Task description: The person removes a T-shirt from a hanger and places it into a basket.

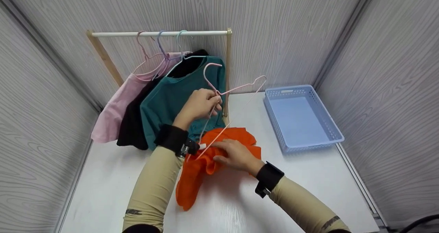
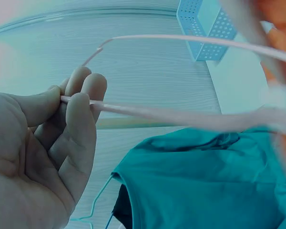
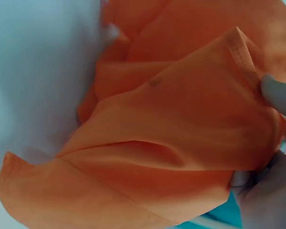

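Note:
My left hand (image 1: 203,104) pinches a pink wire hanger (image 1: 205,76) near the base of its hook. The hook points up, and the hanger's lower end reaches down into the folds of an orange garment (image 1: 190,185). That garment lies bunched on the table, with a white tag-like patch by the hanger wire. In the right wrist view, my right hand (image 3: 271,186) grips the cloth at an edge between thumb and fingers; part of the fingers is hidden under the fabric. The left wrist view shows thumb and fingertips closed on the thin wire.
Behind my left hand stands a rack with a white rod (image 1: 120,34) and wooden posts. Pink (image 1: 113,113), black (image 1: 132,130) and teal (image 1: 171,102) tops hang there on coloured hangers. A blue perforated basket (image 1: 301,120) sits at the right, near the side wall.

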Demonstrator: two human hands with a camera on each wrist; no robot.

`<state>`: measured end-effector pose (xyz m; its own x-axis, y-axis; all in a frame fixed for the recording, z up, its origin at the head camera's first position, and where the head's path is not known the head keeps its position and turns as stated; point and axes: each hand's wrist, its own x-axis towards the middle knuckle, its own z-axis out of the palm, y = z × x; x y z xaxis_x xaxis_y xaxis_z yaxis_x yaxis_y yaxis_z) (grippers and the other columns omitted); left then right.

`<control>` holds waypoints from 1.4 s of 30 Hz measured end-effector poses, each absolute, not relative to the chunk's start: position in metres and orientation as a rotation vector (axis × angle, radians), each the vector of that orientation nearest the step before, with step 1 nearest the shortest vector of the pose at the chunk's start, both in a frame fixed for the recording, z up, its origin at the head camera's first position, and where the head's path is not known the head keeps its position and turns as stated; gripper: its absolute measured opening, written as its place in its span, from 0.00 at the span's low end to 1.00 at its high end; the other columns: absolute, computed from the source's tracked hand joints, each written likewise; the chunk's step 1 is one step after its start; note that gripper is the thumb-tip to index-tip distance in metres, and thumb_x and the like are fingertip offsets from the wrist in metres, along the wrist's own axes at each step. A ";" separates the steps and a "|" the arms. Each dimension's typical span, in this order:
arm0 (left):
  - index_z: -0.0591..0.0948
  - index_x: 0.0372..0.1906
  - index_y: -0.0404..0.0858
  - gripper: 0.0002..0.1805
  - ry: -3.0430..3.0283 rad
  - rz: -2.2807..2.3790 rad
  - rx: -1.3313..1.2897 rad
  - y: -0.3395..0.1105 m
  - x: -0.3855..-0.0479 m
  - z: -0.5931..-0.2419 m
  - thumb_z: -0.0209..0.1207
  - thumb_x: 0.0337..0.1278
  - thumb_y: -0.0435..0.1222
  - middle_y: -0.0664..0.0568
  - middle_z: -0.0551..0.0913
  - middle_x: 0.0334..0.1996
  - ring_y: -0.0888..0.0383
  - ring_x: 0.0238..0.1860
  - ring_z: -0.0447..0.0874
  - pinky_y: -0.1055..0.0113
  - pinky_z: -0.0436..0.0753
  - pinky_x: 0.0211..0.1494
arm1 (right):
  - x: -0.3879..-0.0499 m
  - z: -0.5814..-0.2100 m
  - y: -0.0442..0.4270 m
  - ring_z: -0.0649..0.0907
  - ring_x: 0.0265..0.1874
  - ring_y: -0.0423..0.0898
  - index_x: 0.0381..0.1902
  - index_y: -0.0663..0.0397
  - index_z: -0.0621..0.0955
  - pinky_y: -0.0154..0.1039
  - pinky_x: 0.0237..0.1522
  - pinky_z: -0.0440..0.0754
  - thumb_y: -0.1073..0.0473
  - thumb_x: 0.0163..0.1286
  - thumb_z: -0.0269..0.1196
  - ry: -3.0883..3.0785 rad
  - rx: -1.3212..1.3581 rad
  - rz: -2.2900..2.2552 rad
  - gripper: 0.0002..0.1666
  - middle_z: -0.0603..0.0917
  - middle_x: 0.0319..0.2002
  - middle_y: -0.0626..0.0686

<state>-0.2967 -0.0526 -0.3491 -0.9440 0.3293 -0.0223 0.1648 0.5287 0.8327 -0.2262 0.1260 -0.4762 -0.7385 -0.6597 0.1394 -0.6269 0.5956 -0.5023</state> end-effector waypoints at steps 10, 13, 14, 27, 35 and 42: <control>0.81 0.47 0.39 0.14 2.558 1.328 0.423 -0.070 -0.302 -0.347 0.49 0.74 0.42 0.46 0.84 0.34 0.53 0.28 0.85 0.70 0.83 0.28 | -0.216 -0.488 0.139 0.80 0.51 0.44 0.60 0.46 0.79 0.39 0.56 0.79 0.52 0.73 0.59 2.626 -1.121 -0.835 0.19 0.83 0.52 0.49; 0.79 0.50 0.38 0.15 2.545 1.239 0.465 -0.090 -0.303 -0.346 0.48 0.74 0.42 0.46 0.83 0.34 0.53 0.27 0.83 0.71 0.82 0.26 | -0.218 -0.490 0.163 0.82 0.51 0.45 0.58 0.49 0.81 0.42 0.55 0.81 0.57 0.72 0.59 2.640 -1.037 -0.912 0.17 0.83 0.52 0.50; 0.79 0.51 0.37 0.15 2.542 1.209 0.468 -0.097 -0.303 -0.346 0.48 0.74 0.42 0.47 0.82 0.34 0.53 0.27 0.83 0.70 0.81 0.25 | -0.219 -0.490 0.172 0.82 0.50 0.46 0.57 0.50 0.81 0.43 0.54 0.81 0.59 0.72 0.59 2.642 -1.008 -0.941 0.17 0.84 0.51 0.50; 0.76 0.56 0.30 0.17 2.464 1.227 0.224 -0.107 -0.321 -0.338 0.46 0.75 0.38 0.39 0.82 0.44 0.59 0.28 0.87 0.65 0.88 0.35 | -0.213 -0.507 0.246 0.83 0.37 0.43 0.59 0.52 0.78 0.36 0.41 0.81 0.63 0.72 0.58 2.656 -0.788 -0.972 0.19 0.87 0.40 0.51; 0.78 0.55 0.35 0.18 2.573 1.365 0.193 -0.078 -0.342 -0.308 0.45 0.76 0.41 0.44 0.84 0.44 0.59 0.31 0.88 0.68 0.87 0.33 | -0.203 -0.512 0.245 0.83 0.36 0.43 0.58 0.51 0.78 0.37 0.42 0.81 0.62 0.72 0.58 2.653 -0.717 -0.994 0.18 0.87 0.38 0.52; 0.78 0.57 0.36 0.20 2.600 1.508 0.077 -0.062 -0.353 -0.285 0.44 0.76 0.43 0.48 0.84 0.42 0.61 0.30 0.88 0.73 0.85 0.31 | -0.187 -0.524 0.243 0.82 0.36 0.42 0.59 0.52 0.78 0.35 0.42 0.81 0.61 0.72 0.57 2.626 -0.691 -1.006 0.18 0.86 0.37 0.52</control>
<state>-0.3529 -0.0615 -0.2853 -0.9896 0.1115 -0.0907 -0.0234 0.4976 0.8671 -0.1865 0.2427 -0.5240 -0.8579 -0.5106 -0.0575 -0.3415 0.6502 -0.6787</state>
